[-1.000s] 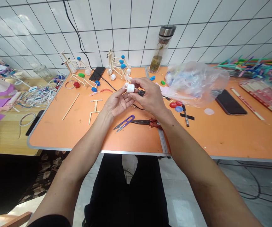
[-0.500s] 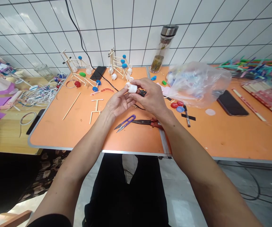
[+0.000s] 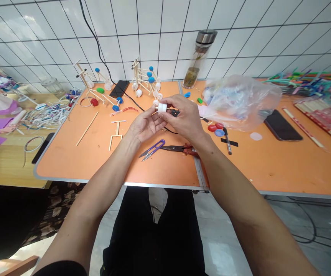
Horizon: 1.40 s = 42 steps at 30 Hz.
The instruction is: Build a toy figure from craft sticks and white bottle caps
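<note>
Above the middle of the orange table, my right hand [image 3: 184, 117] pinches a white bottle cap [image 3: 162, 107] between thumb and fingertips. My left hand [image 3: 144, 125] meets it from the left, palm up, its thumb and fingers closed at a thin stick beside the cap; what exactly they grip is partly hidden. Another pale cap shows just behind the left fingertips. Below the hands lie purple thread snips [image 3: 152, 150] and red-handled pliers [image 3: 179, 149]. A small frame of glued wooden sticks [image 3: 116, 135] rests left of my left hand.
Two stick models with caps, one at the left [image 3: 100, 91] and one behind my hands [image 3: 142, 78], stand near the tiled wall. A glass tea bottle [image 3: 195, 61], a plastic bag [image 3: 240, 100], a phone [image 3: 282, 125] and a pen [image 3: 228, 141] lie or stand to the right. A black cable [image 3: 96, 38] crosses the table.
The white cap has turned slightly between my fingertips, and my right hand has shifted a little. Otherwise the table looks the same.
</note>
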Tool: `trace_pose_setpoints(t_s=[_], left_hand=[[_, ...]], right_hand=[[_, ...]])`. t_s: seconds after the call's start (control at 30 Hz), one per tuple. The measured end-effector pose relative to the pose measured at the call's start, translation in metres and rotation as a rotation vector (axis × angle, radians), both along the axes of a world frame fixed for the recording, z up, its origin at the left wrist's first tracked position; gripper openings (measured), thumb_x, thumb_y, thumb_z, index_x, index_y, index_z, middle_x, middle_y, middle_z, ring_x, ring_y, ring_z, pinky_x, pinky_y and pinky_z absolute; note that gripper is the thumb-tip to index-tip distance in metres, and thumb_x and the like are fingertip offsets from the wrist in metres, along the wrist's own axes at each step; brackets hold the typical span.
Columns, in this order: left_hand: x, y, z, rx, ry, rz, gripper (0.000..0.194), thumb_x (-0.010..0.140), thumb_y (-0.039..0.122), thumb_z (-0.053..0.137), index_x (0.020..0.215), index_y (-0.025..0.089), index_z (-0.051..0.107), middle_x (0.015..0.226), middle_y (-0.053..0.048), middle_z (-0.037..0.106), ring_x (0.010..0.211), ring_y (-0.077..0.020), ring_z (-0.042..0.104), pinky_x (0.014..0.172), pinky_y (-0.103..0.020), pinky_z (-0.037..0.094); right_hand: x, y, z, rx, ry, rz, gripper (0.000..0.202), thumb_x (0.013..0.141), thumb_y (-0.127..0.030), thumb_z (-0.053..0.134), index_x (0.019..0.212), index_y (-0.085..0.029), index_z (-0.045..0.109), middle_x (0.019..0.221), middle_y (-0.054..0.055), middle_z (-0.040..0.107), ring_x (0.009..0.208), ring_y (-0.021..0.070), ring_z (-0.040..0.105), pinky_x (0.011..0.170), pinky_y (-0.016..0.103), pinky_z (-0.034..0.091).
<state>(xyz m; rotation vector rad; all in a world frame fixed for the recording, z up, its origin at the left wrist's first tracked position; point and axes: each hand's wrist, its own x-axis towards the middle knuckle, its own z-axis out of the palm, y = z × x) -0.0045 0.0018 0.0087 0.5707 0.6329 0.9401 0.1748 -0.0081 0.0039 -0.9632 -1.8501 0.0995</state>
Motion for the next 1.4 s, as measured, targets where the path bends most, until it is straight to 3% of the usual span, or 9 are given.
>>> trace_pose_setpoints(t_s=[0.2,0.3,0.5,0.7,0.93,1.13,1.4], left_hand=[[-0.001,0.003,-0.004,0.166,0.205,0.085,0.037,0.099,0.054,0.087,0.097,0.020,0.074,0.096,-0.005,0.084,0.087,-0.0166,0.081,0.087,-0.029,0.066],[-0.003,0.007,-0.008,0.316,0.287,0.188,0.035,0.094,0.051,0.092,0.092,0.021,0.073,0.092,-0.001,0.080,0.082,-0.0133,0.078,0.082,-0.026,0.064],[-0.003,0.009,-0.011,0.529,0.355,0.272,0.033,0.084,0.043,0.099,0.087,0.022,0.075,0.086,0.002,0.076,0.080,-0.0115,0.073,0.078,-0.023,0.060],[-0.007,0.012,-0.008,0.463,0.403,0.369,0.032,0.086,0.042,0.099,0.083,0.022,0.074,0.080,0.002,0.073,0.074,-0.0104,0.069,0.073,-0.022,0.057],[-0.009,0.014,-0.009,0.414,0.380,0.376,0.026,0.088,0.035,0.096,0.081,0.021,0.075,0.078,0.002,0.072,0.068,-0.0081,0.065,0.069,-0.020,0.056],[-0.003,0.010,-0.007,0.422,0.415,0.359,0.024,0.092,0.033,0.093,0.080,0.023,0.075,0.078,0.002,0.074,0.068,-0.0092,0.065,0.067,-0.021,0.055],[-0.002,0.007,-0.007,0.463,0.417,0.364,0.016,0.095,0.027,0.089,0.084,0.023,0.078,0.080,0.002,0.076,0.070,-0.0092,0.067,0.068,-0.021,0.055]], right_hand=[[0.002,0.002,0.001,-0.006,0.015,-0.019,0.023,0.098,-0.028,0.078,0.120,-0.029,0.082,0.117,0.006,0.083,0.106,0.0276,0.076,0.099,0.046,0.063],[0.003,0.002,0.001,-0.009,0.013,-0.013,0.021,0.099,-0.030,0.078,0.120,-0.029,0.082,0.116,0.006,0.083,0.105,0.0274,0.076,0.098,0.045,0.063],[0.001,0.000,0.002,-0.011,0.006,-0.017,0.019,0.100,-0.031,0.078,0.118,-0.028,0.081,0.115,0.006,0.083,0.104,0.0273,0.076,0.097,0.045,0.063],[0.004,0.003,0.001,-0.068,0.042,-0.019,0.041,0.095,-0.039,0.082,0.134,-0.029,0.077,0.130,0.008,0.082,0.109,0.0282,0.077,0.096,0.048,0.066],[0.005,0.005,0.000,-0.071,0.093,-0.102,0.009,0.100,-0.031,0.073,0.103,-0.024,0.078,0.102,0.005,0.082,0.090,0.0245,0.074,0.087,0.043,0.063],[0.003,0.002,0.000,-0.095,0.074,-0.110,0.008,0.098,-0.024,0.071,0.098,-0.024,0.079,0.095,0.004,0.080,0.084,0.0238,0.070,0.084,0.042,0.059],[0.005,0.002,0.002,-0.143,0.105,-0.098,0.007,0.098,-0.029,0.072,0.095,-0.024,0.076,0.091,0.004,0.080,0.081,0.0234,0.070,0.080,0.040,0.058]])
